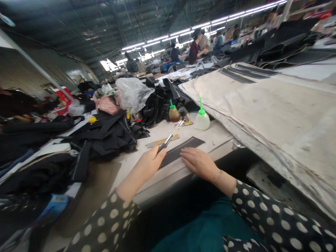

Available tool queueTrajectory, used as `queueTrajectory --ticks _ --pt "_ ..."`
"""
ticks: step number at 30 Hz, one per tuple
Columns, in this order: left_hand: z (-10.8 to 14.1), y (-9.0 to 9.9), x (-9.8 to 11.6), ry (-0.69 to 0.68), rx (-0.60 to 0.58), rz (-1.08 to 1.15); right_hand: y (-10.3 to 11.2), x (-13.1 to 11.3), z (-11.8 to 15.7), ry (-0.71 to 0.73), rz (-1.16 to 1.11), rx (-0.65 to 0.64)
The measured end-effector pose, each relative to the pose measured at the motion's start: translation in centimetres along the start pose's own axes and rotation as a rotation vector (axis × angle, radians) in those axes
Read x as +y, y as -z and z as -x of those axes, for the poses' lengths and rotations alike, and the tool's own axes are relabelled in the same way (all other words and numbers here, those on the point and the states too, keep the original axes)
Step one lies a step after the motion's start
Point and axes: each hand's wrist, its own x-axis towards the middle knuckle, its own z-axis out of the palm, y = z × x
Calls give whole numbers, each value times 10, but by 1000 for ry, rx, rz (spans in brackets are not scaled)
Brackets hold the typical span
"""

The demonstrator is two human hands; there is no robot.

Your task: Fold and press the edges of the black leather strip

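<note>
My left hand [150, 162] is closed round a slim tool [166, 141] with a dark handle and a silvery upper end, pointing up and away; its exact kind is unclear. Under and beside it lies a flat dark strip [193, 142] of leather-like material, set slantwise on the pale worktop. My right hand [201, 161] rests with outstretched fingers on the strip's near edge. Just beyond the tool lies a yellowish ruler-like bar [157, 142]. Farther back stand a squeeze bottle [202, 121] with a green nozzle and pale contents, and another bottle [173, 114] holding something brownish.
Black cut pieces [110, 134] are heaped on the left, with a clear plastic bag [133, 92] behind. A cloth-covered table [275, 108] rises on the right, bearing several dark strips [238, 74]. Other people [195, 49] are in the background.
</note>
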Motion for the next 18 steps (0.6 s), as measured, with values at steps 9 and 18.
queueTrajectory --ticks 9,18 --pt "-24 -7 -23 -92 -25 -51 -15 19 8 128 45 43" --pt "-45 0 -74 178 162 -300 -16 20 11 129 108 8"
